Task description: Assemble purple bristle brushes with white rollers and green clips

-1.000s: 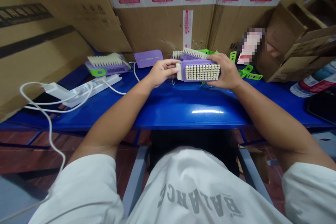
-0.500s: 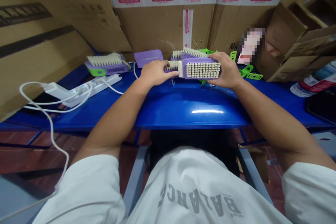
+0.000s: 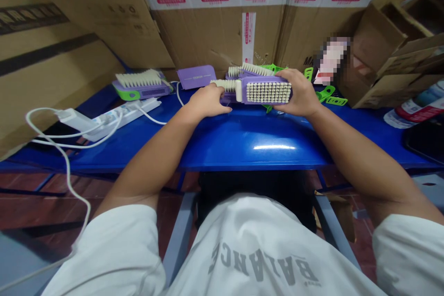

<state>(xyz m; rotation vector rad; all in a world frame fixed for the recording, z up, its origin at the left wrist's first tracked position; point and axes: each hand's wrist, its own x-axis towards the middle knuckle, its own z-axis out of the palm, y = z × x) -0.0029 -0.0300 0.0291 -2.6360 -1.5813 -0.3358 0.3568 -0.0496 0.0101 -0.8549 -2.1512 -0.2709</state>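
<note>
Several green pieces lie near the right hand's brush.

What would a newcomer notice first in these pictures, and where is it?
Probably the purple rectangular brush with cream bristles, which the right hand holds at the far side of the glossy blue table, its bristles facing the camera. Next, bright green plastic pieces stand out just right of that hand, and a white plastic power strip at the left. Large brown cardboard boxes rise behind.
</note>
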